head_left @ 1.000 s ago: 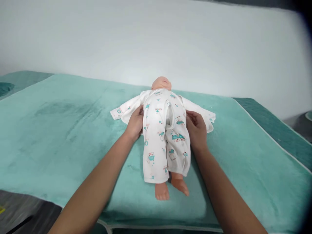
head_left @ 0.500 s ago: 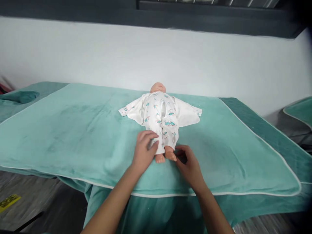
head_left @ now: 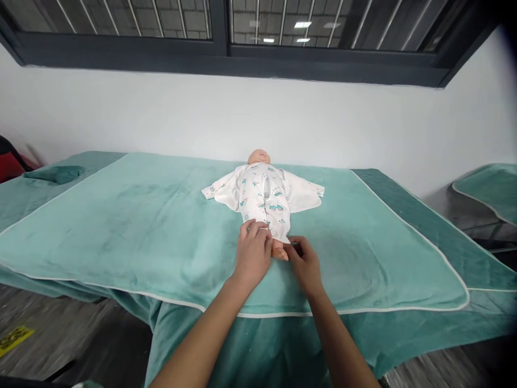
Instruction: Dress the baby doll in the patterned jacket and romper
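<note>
A baby doll lies on its back, head toward the wall. It wears a white baby outfit with a small coloured print, its sleeves spread wide to both sides. My left hand lies over the lower trouser leg on the left, fingers curled at the hem between the legs and hiding the foot on that side. At the outer hem of the other leg, my right hand pinches the cloth between thumb and fingers. One bare doll foot shows between my hands.
A light green blanket with white piping covers the padded bed. Behind stands a white wall under a dark-framed window. At the far right is another green-covered surface. A yellow floor label shows lower left.
My left hand has moved in over the trouser leg and covers the left foot. My right hand has closed on the outer hem. The view has tilted up, showing more window.
</note>
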The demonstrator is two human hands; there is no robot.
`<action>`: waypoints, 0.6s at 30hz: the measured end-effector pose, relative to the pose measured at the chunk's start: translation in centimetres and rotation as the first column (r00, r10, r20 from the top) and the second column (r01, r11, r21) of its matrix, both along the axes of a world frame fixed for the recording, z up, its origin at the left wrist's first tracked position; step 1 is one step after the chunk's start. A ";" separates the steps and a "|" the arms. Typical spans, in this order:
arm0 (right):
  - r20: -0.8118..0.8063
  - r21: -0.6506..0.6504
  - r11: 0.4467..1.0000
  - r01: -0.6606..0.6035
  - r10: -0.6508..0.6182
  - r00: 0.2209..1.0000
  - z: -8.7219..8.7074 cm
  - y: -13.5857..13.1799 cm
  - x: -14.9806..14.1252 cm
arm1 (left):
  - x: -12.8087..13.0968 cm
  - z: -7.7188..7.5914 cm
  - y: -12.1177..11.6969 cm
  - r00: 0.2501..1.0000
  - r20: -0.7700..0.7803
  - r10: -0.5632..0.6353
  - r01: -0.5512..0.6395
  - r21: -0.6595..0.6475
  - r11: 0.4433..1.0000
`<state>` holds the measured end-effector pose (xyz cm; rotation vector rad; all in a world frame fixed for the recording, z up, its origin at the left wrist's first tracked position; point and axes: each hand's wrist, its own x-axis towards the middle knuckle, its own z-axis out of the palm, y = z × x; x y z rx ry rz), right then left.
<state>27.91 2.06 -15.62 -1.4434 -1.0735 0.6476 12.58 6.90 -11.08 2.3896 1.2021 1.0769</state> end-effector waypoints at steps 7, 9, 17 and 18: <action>-0.051 0.087 0.995 0.039 -0.034 0.998 0.9 -3.4 1.0 | -0.6 -0.3 -3.5 0.991 0.087 -0.101 0.101 0.008 0.995; -0.003 0.037 0.999 0.021 -0.021 1.000 0.5 -3.9 1.4 | -0.7 -0.7 -4.0 0.992 0.071 -0.102 0.102 0.010 0.995; -0.081 -0.094 0.995 -0.032 0.024 0.996 -0.3 -4.2 2.8 | -2.2 -1.5 -3.6 0.974 0.207 -0.093 0.103 -0.038 0.994; -0.120 -0.095 0.995 -0.018 0.007 0.993 -0.2 -4.1 2.9 | -2.3 -1.6 -3.6 0.972 0.220 -0.087 0.098 -0.042 0.994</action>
